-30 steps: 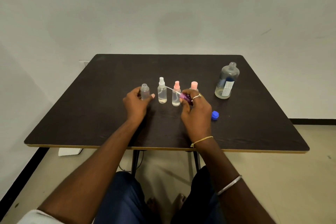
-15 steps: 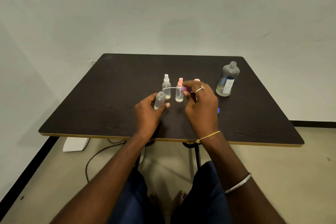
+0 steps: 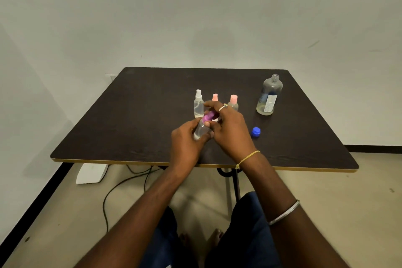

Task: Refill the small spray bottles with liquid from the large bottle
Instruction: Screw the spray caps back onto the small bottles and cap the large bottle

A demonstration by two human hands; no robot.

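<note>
My left hand grips a small clear spray bottle, tilted, above the dark table. My right hand holds its purple spray cap at the bottle's neck. Three more small spray bottles stand in a row behind: a white-capped one, a pink-capped one partly hidden by my fingers, and another pink-capped one. The large clear bottle stands uncapped at the back right with a little liquid at its bottom. Its blue cap lies on the table right of my right hand.
A white object and a dark cable lie on the floor under the table's left side. A wall rises right behind the table. My knees and bare feet are below the near edge.
The left hand brought the open small bottle toward me and to the right. The right hand lowered the purple cap, with its tube, onto the bottle's neck.
</note>
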